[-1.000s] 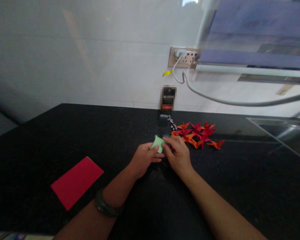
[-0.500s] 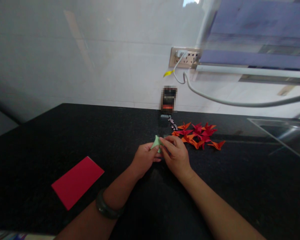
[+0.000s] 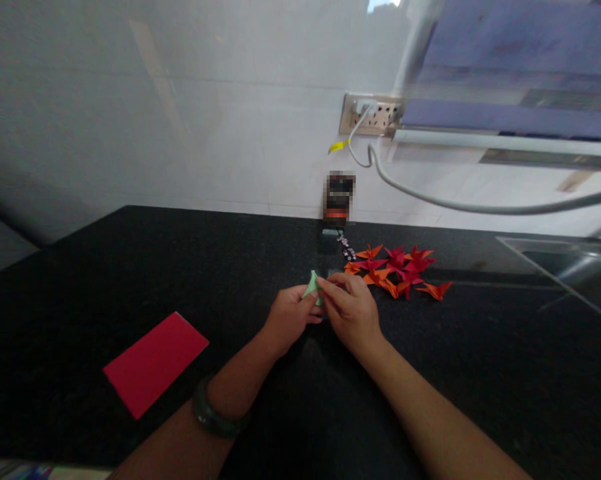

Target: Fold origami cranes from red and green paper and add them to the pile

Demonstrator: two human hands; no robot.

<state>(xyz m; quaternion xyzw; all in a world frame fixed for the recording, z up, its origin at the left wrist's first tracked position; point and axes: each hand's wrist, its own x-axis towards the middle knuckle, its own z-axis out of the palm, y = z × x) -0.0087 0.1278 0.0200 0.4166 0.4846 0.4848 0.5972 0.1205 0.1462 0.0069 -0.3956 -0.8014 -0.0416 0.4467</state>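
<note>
A small piece of folded light-green paper [image 3: 311,285] is held between both hands above the dark counter. My left hand [image 3: 290,319] pinches it from the left, thumb on top. On its other side, my right hand [image 3: 353,310] grips the paper's right edge with thumb and fingertips. The fingers cover much of the paper, so its full shape is hidden. Just beyond my right hand lie several red and orange folded paper cranes [image 3: 395,270].
A red sheet of paper or packet [image 3: 156,365] lies at left on the dark counter [image 3: 80,287]. A phone-like blurred object [image 3: 339,199] with a beaded strap [image 3: 346,247] leans at the wall. A sink [image 3: 575,267] is at right; a white cable [image 3: 445,202] hangs from the wall socket [image 3: 370,115].
My right thumb and fingertips have shifted very slightly left over the green paper, covering a little more of it. Everything else stays in place.
</note>
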